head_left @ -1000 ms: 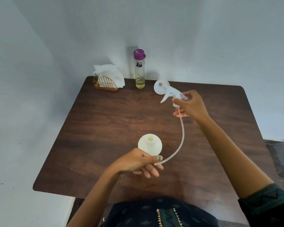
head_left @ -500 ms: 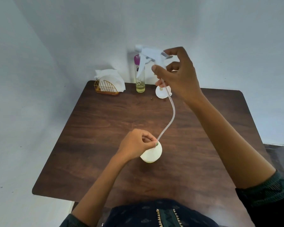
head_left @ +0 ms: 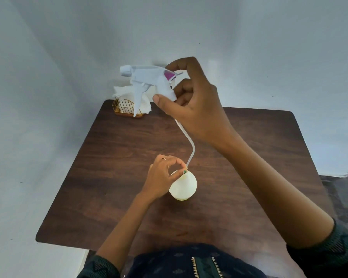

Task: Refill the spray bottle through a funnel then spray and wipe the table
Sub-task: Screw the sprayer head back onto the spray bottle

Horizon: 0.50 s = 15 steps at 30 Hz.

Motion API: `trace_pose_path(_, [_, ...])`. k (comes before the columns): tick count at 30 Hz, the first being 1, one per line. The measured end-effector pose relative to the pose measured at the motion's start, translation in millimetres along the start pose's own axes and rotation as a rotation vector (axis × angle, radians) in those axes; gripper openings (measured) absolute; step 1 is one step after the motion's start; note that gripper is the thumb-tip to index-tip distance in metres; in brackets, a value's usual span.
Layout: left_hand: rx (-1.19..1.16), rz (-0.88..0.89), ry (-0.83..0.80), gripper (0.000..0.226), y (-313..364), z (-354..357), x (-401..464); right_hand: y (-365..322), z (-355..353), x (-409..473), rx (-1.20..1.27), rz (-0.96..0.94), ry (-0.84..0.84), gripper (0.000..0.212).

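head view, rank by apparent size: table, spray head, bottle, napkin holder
1. Table, largest by far.
2. Spray head, held up by the right hand; being nearer the camera inflates it.
3. Bottle, left hand at its neck.
4. Napkin holder, partly hidden and farthest; 3 versus 4 is unsure.

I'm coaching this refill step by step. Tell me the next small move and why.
Probably lower the right hand so the dip tube slides down into the bottle. The spray head is held high above the table, while the left hand pinches the tube's tip at the bottle's mouth.
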<state>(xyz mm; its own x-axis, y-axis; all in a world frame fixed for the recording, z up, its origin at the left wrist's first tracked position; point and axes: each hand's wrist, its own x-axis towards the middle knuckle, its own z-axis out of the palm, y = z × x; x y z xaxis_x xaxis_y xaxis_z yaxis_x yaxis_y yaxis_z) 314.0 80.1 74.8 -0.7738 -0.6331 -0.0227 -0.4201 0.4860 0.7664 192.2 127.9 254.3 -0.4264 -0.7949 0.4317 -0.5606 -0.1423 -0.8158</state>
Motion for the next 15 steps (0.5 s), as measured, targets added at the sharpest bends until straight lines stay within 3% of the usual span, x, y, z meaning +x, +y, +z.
trace_pose_path(11, [-0.303, -0.095, -0.040, 0.027, 25.2, 6.7, -5.9, 14.2, 13.9, -22.5, 0.045, 0.066, -0.082, 0.045])
trace_pose_path(15, [-0.382, -0.091, 0.030, 0.031, 47.5, 15.4, 0.8, 16.2, 17.5, -20.8, 0.082, 0.073, -0.083, 0.044])
